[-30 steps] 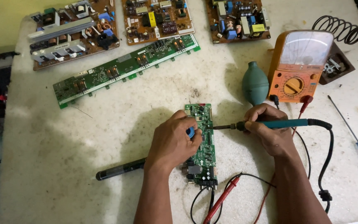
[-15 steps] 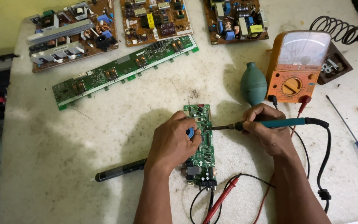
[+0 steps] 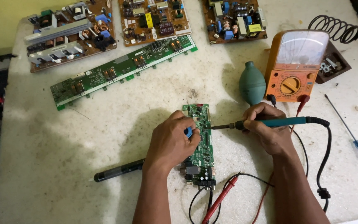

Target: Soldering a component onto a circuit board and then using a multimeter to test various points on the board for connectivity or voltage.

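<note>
Both hands work: right hand [image 3: 270, 132] grip pinches soldering iron [image 3: 270, 122] lying crosswise, tip pointing left at lengthwise circuit board [image 3: 201, 141].

Beside the small green circuit board [image 3: 201, 143] lie a teal-handled soldering iron [image 3: 270, 122], a dark-green rubber blower bulb [image 3: 252, 83] and an orange multimeter [image 3: 297, 66].
</note>
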